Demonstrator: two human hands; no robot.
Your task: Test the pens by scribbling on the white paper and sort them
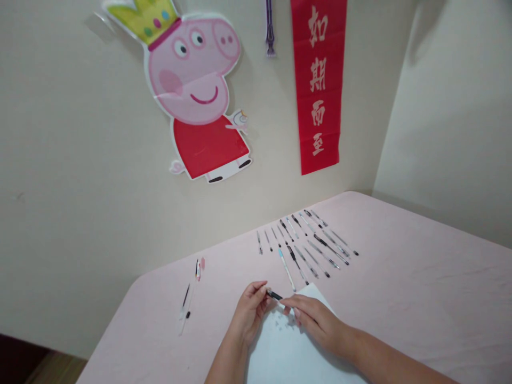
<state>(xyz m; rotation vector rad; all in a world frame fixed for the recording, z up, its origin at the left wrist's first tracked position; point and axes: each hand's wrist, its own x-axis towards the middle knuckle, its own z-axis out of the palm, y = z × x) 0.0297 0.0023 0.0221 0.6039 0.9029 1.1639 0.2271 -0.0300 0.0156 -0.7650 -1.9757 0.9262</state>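
Between my two hands is a pen [274, 294] with a dark section, held above the paper. My left hand [253, 309] pinches its left end, and my right hand [314, 319] grips its right end. Fingers hide both ends of the pen. Beneath them lies a white sheet of paper [288, 357] with small grey marks or bits near my fingertips; I cannot tell which. Just beyond the paper, a light-blue-tipped pen [287, 270] and a black-capped pen [297, 264] lie on the pink table [400, 298].
Several pens [320, 250] lie in two slanted rows toward the wall. To the left are slim pen parts [188, 309], a small pink-and-white item [198, 271] and a pink piece [202, 263]. A cartoon pig cutout [200, 96] and a red banner [320, 90] hang on the wall.
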